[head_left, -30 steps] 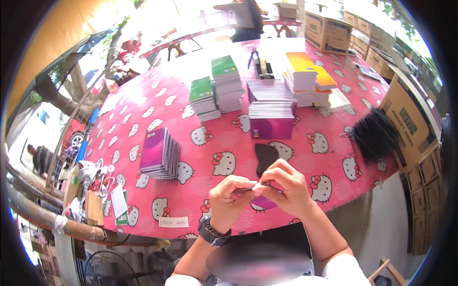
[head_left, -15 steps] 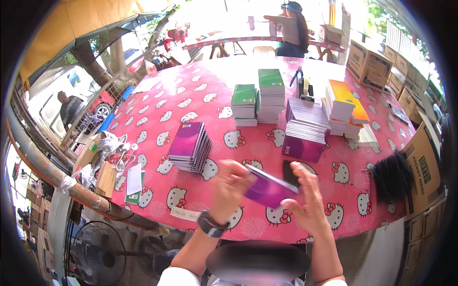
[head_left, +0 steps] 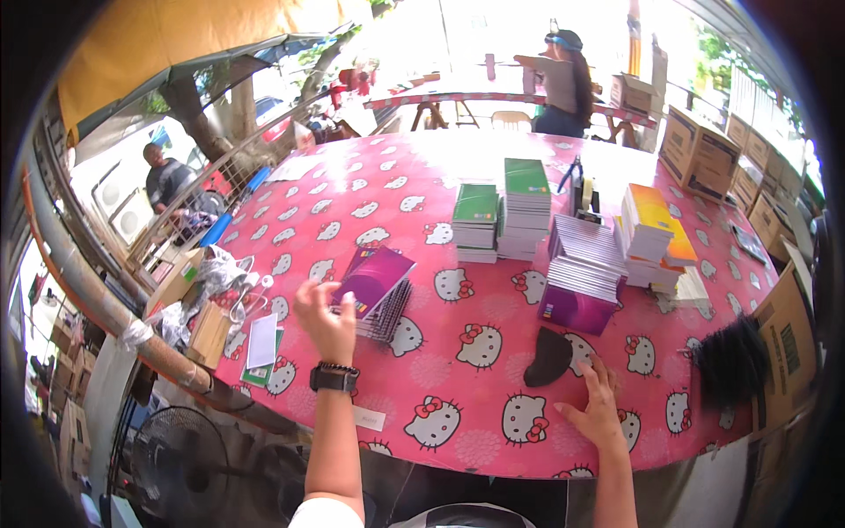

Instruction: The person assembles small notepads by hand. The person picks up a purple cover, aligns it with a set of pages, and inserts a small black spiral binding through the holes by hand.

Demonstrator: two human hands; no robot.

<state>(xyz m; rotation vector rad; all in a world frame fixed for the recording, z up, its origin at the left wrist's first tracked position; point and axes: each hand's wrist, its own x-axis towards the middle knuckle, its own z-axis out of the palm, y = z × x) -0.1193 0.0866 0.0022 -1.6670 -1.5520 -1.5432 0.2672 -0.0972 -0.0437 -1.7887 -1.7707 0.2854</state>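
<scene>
At the left, my left hand (head_left: 327, 319) grips the near-left corner of a purple notebook (head_left: 380, 275), its thumb lying against the cover. This notebook rests askew on top of a stack of spiral-bound notebooks (head_left: 387, 319). My right hand (head_left: 600, 407) holds nothing, its fingers apart, low over the near right of the table. Just beyond its fingertips lies a black curved flat piece (head_left: 547, 359). Farther off stands a slanted row of purple notebooks (head_left: 581, 264) with their spiral edges up.
Green-covered stacks (head_left: 526, 207) and yellow-orange ones (head_left: 650, 224) stand farther back on the pink patterned table (head_left: 458, 387). A tape dispenser (head_left: 588, 195) is behind them. Black wire bindings (head_left: 731, 363) lie by a cardboard box (head_left: 788, 334). Two people are in the background.
The purple notebook, earlier between both hands, has moved left onto the stack with my left hand. My right hand has come away from it and lowered toward the table. The view has shifted.
</scene>
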